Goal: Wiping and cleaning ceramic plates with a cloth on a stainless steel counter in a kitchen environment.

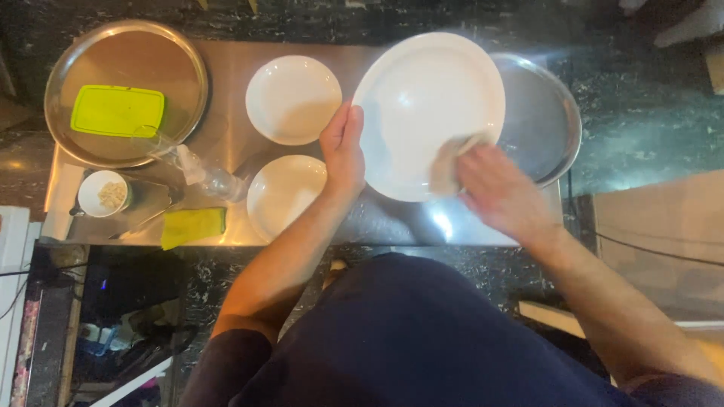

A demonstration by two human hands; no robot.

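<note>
**Between two hands, a white plate**

Above the steel worktop (226, 151), the large white plate (422, 105) sits between the hands: the left hand (345, 154) grips its left rim, the right hand (501, 192) presses a cloth (450, 162) onto its lower right.

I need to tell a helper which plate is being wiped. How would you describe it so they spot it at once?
On the steel table, look right of the two small white bowls. The large white plate is tilted between the left hand and the right hand; it alone is being held.
</note>
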